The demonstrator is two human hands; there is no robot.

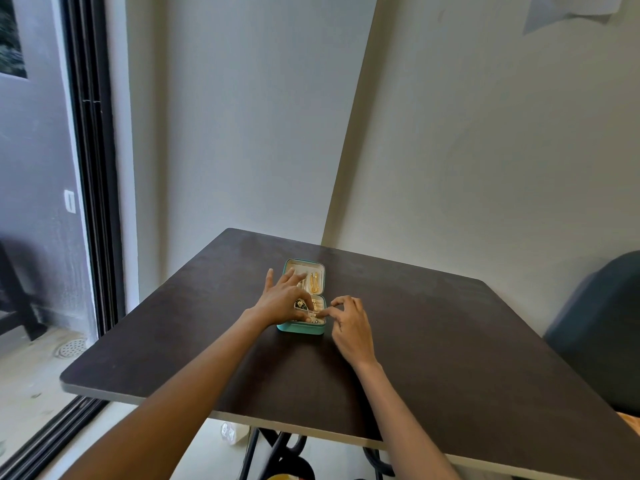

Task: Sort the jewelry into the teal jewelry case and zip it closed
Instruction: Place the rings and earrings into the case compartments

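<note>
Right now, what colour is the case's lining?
Cream, inside the teal case; the head view shows it.

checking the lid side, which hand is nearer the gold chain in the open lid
Left. The left hand reaches over the teal case, fingers beside the gold chain. The right hand sits at the case's near right corner.

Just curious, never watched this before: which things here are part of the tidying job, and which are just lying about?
Job: teal jewelry case, lying open; gold chain in its lid; left hand; right hand.

Lying about: dark table; blue chair; floor drain.
</note>
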